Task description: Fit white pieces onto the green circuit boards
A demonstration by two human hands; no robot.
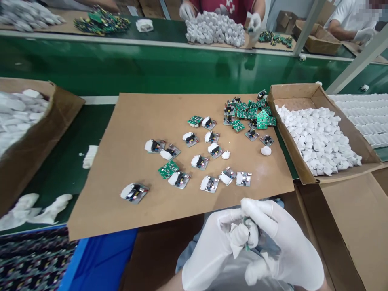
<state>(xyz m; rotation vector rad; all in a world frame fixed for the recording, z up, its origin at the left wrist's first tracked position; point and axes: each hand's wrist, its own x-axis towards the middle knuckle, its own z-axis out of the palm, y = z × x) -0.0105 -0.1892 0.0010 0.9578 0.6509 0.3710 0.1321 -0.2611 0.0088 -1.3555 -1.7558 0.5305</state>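
Note:
My left hand (pixel 212 242) and my right hand (pixel 287 242), both in white gloves, are close together over my lap, just off the cardboard sheet's front edge. Between their fingers is a small circuit board (pixel 246 245) with a white piece (pixel 252 233) against it; only a green edge of the board shows. My left fingers are closed around it, and my right fingertips press on it from above. On the cardboard sheet (pixel 121 121) lie several boards with white pieces, such as one board (pixel 135 193) at the left. Two loose white pieces, one of them a white lump (pixel 266 150), rest at the right.
A pile of green circuit boards (pixel 250 113) sits at the sheet's back right. Boxes of white pieces flank the sheet: a right box (pixel 306 95) and a left box (pixel 60 105). A blue bin (pixel 100 254) stands front left. Co-workers sit beyond the green conveyor rail (pixel 136 68).

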